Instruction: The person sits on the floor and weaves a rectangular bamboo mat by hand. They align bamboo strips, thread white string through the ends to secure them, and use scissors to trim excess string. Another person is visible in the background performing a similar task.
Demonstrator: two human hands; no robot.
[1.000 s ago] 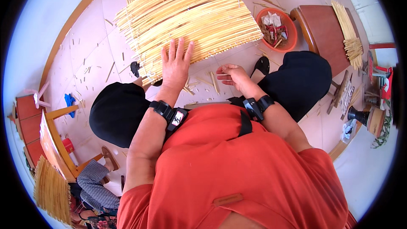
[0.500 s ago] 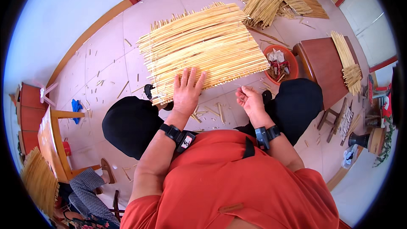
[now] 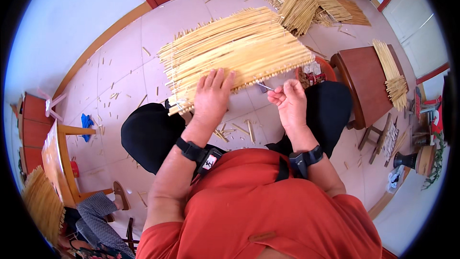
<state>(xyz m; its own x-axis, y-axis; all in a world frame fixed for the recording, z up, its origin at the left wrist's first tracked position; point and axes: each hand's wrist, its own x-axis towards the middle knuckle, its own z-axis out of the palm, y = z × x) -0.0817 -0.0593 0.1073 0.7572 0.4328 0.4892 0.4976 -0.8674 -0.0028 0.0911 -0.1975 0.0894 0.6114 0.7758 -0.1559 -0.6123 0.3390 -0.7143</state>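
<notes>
A mat of straw-coloured stalks (image 3: 239, 43), laid side by side and bound with pale thread near its left end, spans the space in front of my knees. My left hand (image 3: 211, 95) lies on its near left part, palm down, fingers slightly bent and gripping nothing. Just off the near edge, my right hand (image 3: 291, 103) is closed in a pinch. From its fingertips a thin, shiny needle (image 3: 265, 86) points toward that edge. Whether thread runs through the needle is too small to tell.
Stalk bundles (image 3: 298, 9) lie at the back right. An orange-red bucket (image 3: 327, 71) with scraps stands near my right knee, beside a brown bench (image 3: 362, 79) bearing more stalks (image 3: 390, 74). At left is a wooden table (image 3: 62, 160); another person's leg (image 3: 98, 213) shows below it.
The mat has shifted right, covering more of the bucket. My right hand has risen and turned, with the needle now showing more clearly. My left hand's fingers have drawn closer together.
</notes>
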